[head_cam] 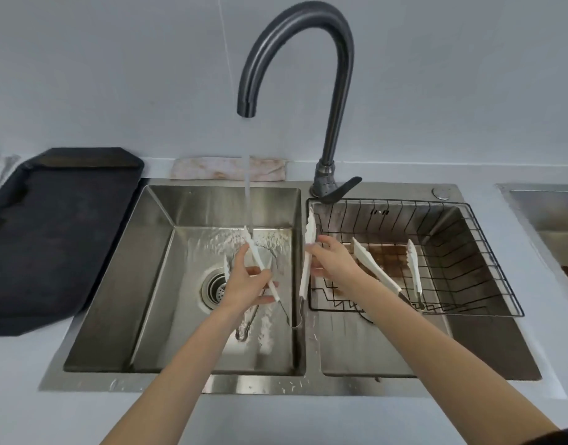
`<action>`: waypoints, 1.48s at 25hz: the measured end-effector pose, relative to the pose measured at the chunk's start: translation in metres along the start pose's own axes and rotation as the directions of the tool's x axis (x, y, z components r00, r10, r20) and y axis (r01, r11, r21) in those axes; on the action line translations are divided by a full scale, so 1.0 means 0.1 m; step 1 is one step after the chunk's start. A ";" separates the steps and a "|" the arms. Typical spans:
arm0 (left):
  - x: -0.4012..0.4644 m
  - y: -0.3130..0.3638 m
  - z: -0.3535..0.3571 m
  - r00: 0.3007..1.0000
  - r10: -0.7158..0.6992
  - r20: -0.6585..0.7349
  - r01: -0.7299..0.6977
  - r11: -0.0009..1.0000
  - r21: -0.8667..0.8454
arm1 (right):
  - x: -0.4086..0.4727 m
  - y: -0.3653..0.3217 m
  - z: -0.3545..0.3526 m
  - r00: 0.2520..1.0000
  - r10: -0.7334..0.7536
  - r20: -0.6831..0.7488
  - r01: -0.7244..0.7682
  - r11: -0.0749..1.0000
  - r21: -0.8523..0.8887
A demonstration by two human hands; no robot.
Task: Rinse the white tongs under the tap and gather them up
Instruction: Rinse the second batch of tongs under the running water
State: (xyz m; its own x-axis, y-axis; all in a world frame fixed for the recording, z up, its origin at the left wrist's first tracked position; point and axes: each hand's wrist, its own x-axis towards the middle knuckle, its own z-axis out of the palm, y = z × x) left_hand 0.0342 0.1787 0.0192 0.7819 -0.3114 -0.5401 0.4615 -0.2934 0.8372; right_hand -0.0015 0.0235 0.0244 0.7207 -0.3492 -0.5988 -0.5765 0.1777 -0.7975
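Centre frame, we see water falling from the dark gooseneck tap into the left sink basin. Our left hand grips one pair of white tongs, its tip right under the stream. Our right hand, just right of centre, holds a second pair of tongs upright over the divider between the basins. A third pair lies in the black wire rack in the right basin. A dark tray sits on the bench at the left.
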 end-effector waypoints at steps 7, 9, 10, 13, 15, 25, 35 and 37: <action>0.16 -0.13 -0.73 0.998 -0.054 0.025 0.054 0.999 -0.001 | 0.22 -0.02 0.80 0.994 0.077 0.074 -0.098 0.935 0.340; 0.21 -0.15 -0.90 0.996 -0.065 0.054 0.064 0.998 0.012 | 0.29 -0.06 0.95 0.987 0.095 0.126 -0.150 0.811 0.566; 0.23 -0.15 -0.96 0.995 -0.070 0.071 0.069 0.997 0.020 | 0.32 -0.09 1.01 0.984 0.094 0.150 -0.171 0.730 0.662; 0.30 -0.15 -1.07 0.989 -0.101 0.109 0.100 0.995 0.010 | 0.37 -0.18 1.13 0.982 0.070 0.175 -0.183 0.581 0.793; 0.37 -0.14 -1.11 0.983 -0.130 0.127 0.132 0.991 -0.008 | 0.39 -0.23 1.20 0.982 0.034 0.184 -0.167 0.593 0.788; 0.55 -0.10 -1.15 0.985 -0.158 0.066 0.165 0.977 -0.133 | 0.66 -0.33 1.30 0.985 0.152 0.077 -0.163 0.712 0.683; 0.50 0.07 -1.24 0.991 0.123 -0.047 -0.127 0.985 -0.120 | 0.74 -0.21 1.53 0.986 0.108 -0.126 -0.019 0.828 0.560; 0.48 0.11 -1.22 0.985 0.171 -0.037 -0.173 0.980 -0.095 | 0.72 -0.15 1.58 0.986 0.028 -0.163 0.055 0.874 0.483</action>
State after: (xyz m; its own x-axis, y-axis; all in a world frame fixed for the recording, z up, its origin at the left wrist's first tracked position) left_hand 0.1279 0.2713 0.0127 0.8640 -0.3233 -0.3859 0.3565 -0.1483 0.9224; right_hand 0.1200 0.1412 -0.0185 0.6322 -0.4890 -0.6010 -0.2787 0.5802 -0.7653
